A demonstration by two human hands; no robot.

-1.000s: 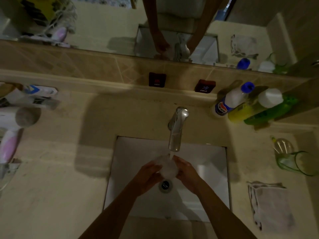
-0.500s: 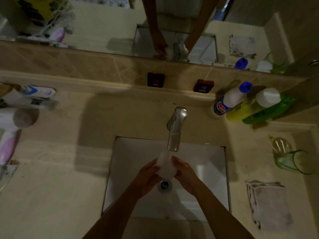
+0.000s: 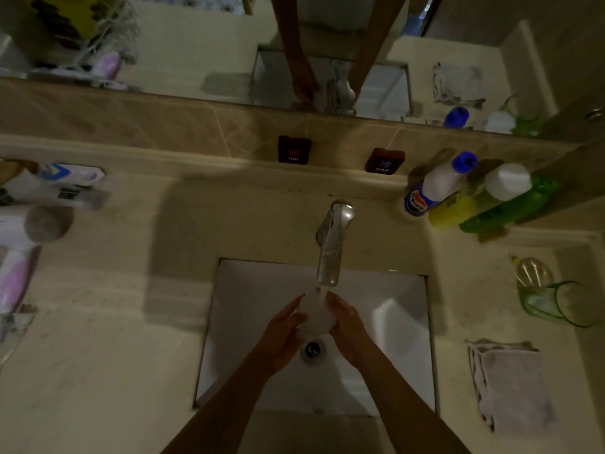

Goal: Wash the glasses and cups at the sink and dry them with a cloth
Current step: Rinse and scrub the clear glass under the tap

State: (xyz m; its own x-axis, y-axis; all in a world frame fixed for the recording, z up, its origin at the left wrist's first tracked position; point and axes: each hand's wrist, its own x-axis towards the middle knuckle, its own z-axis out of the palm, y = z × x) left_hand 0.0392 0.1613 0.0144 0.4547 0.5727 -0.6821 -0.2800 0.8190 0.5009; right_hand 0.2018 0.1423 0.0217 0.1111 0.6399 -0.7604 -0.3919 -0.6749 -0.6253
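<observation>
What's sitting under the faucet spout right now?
A clear glass, held between the left hand and right hand over the sink. The drain shows just below; the glass's inside is too blurred to read.

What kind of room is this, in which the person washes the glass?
Most likely a bathroom. A white sink is set in a beige counter under a wall mirror. What looks like a hairdryer lies at the left and cleaning bottles stand at the right.
</observation>
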